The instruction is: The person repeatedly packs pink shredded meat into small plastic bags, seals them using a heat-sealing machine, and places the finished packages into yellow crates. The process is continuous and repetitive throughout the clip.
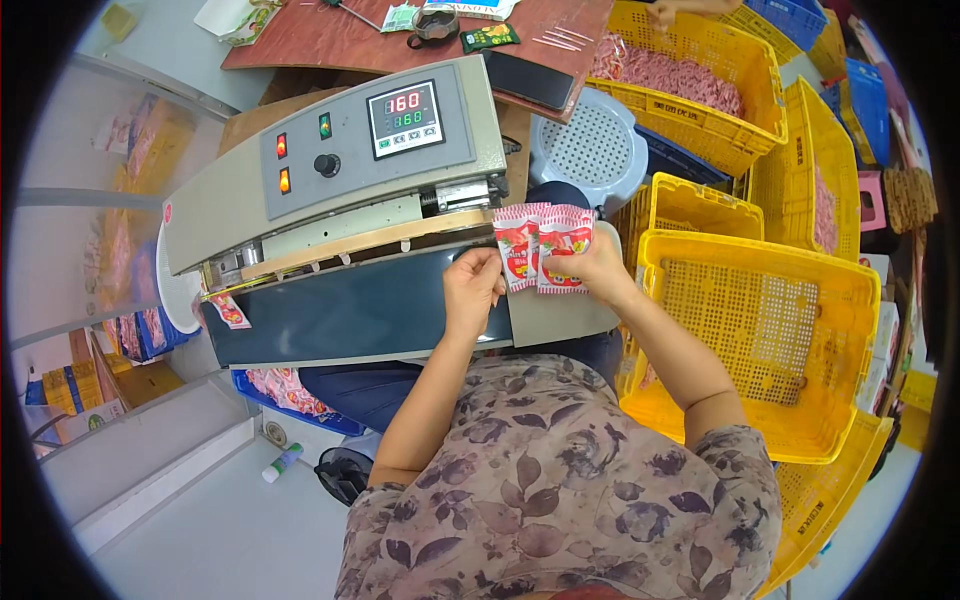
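A continuous band sealer [337, 172] with lit switches and a digital display stands before me. At its right end my right hand [592, 266] holds red and white printed packets [564, 251], thumb on top. My left hand [475, 281] is at the left edge of another such packet [517, 251], fingers curled in; whether it pinches that packet cannot be made out. The packets overlap, their top edges near the sealer's right inlet. Another small packet [231, 311] lies at the machine's left end. Below that end, a blue tray [341, 424] holds several packets.
A red wooden table [330, 41] behind the sealer bears a black phone [529, 79] and a dark cup [435, 28]. At right stand a grey perforated stool [589, 142], a yellow crate [832, 442] and a crate [675, 101] of pink packets. Another person's hand [661, 13] is above it.
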### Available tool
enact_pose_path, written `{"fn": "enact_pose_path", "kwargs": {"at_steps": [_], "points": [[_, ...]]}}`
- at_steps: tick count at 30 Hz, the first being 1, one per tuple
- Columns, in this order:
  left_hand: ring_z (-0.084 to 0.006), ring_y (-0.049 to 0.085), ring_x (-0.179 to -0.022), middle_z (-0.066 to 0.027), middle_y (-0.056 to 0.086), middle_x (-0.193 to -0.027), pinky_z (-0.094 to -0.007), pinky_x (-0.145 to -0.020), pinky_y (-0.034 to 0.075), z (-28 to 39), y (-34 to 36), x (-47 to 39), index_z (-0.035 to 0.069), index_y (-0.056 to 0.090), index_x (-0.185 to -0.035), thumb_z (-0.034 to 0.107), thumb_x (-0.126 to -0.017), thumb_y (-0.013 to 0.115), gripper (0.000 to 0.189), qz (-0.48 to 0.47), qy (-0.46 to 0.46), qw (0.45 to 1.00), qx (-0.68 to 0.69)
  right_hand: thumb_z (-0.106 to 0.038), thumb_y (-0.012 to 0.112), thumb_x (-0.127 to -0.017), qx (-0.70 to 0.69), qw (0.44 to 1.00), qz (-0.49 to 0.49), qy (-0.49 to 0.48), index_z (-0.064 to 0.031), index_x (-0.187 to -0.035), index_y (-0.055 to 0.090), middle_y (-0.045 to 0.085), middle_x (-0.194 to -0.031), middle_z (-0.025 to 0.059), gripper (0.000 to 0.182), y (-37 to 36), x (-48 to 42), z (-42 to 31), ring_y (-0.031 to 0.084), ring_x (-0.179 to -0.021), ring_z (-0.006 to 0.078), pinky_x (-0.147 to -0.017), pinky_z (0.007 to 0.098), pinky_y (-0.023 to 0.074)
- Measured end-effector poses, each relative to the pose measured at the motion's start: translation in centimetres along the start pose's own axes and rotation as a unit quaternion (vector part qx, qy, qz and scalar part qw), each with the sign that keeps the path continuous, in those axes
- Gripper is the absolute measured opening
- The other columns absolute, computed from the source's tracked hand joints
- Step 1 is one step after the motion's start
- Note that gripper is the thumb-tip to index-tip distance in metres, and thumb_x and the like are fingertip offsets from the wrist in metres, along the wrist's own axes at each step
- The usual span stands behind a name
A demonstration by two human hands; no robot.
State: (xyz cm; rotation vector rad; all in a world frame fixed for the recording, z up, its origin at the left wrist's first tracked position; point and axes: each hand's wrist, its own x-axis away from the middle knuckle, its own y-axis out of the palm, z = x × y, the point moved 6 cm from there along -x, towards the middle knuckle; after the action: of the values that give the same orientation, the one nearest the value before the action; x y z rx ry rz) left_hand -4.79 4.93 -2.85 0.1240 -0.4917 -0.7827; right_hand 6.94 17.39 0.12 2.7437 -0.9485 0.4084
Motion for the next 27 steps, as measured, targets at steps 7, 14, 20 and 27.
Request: {"fn": "enact_pose_path", "kwargs": {"at_steps": [7,14,20,27], "points": [[-0.0066,0.049,-0.046,-0.0043,0.057,-0.064,-0.0171,-0.036,0.034,0.2,-2.7,0.1,-0.003,0.058,-0.085,0.007,-0.084,0.055,0.010,0.039,-0.013,0.999,0.032,0.003,0.064,-0.067,-0.083,0.995,-0.005,0.051,-0.0007,-0.096,0.059,0.063,-0.087,0.0058,0.030,0.6,-0.1,0.4,0.060,-0.075,0.0124,-0.069,0.0275,0.0489],[-0.0071,0.048,-0.046,-0.0049,0.056,-0.064,-0.0177,-0.036,0.033,2.5,-7.5,1.0,-0.004,0.058,-0.088,0.008,-0.083,0.057,0.013,0.166,0.069,0.983,-0.022,0.002,0.065,-0.066,-0.108,0.992,0.006,0.071,-0.0018,-0.099,0.058,0.063,-0.091,0.0056,0.034,0.6,0.1,0.6,0.060,-0.079,0.0127,-0.071,0.0283,0.0488],[-0.0048,0.046,-0.049,-0.0032,0.055,-0.072,-0.0175,-0.043,0.035,2.4,-3.5,2.9,-0.003,0.057,-0.097,0.009,-0.083,0.059,0.019,0.133,0.076,0.988,-0.036,0.002,0.064,-0.067,-0.123,0.990,0.030,0.064,-0.0018,-0.098,0.058,0.063,-0.090,0.0055,0.032,-0.1,0.7,0.8,0.060,-0.078,0.0130,-0.072,0.0284,0.0488],[-0.0044,0.043,-0.045,-0.0017,0.054,-0.068,-0.0164,-0.037,0.028,0.2,-1.7,-0.4,-0.003,0.058,-0.089,0.010,-0.084,0.057,0.014,0.041,-0.039,0.997,-0.047,0.004,0.064,-0.066,-0.161,0.985,0.011,0.067,-0.0013,-0.099,0.057,0.063,-0.092,0.0063,0.034,1.2,0.0,0.8,0.061,-0.079,0.0139,-0.073,0.0288,0.0489]]}}
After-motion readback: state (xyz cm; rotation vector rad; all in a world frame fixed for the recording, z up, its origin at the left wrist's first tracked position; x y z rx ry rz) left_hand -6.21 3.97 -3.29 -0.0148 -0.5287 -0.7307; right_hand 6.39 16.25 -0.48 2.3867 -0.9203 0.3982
